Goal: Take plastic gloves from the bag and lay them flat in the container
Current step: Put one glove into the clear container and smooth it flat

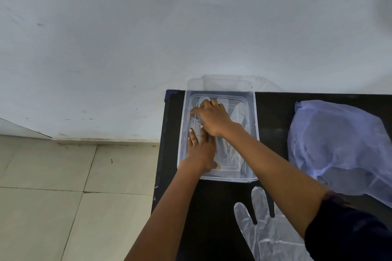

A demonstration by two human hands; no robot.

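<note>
Landmark: clear plastic container (255, 133), open-topped, at the far left corner of the black bench (273, 104).

- Plastic gloves, in the container (228, 154): thin clear film, laid on its floor, creased. Judged near weightless, limp, slick and quick to cling or lift; best taken by a light pinch at the cuff edge and smoothed with flat palms.
- Left hand (200, 152): inside the container at its near-left side, fingers straight, pressing the film flat.
- Right hand (212, 117): inside at the far-left side, fingers bent down onto the film; whether they pinch it cannot be told.
- Spare glove (263, 231): flat on the bench, just near of the container.
- Bag (339, 146): translucent, pale violet, rumpled, right of the container.
</note>
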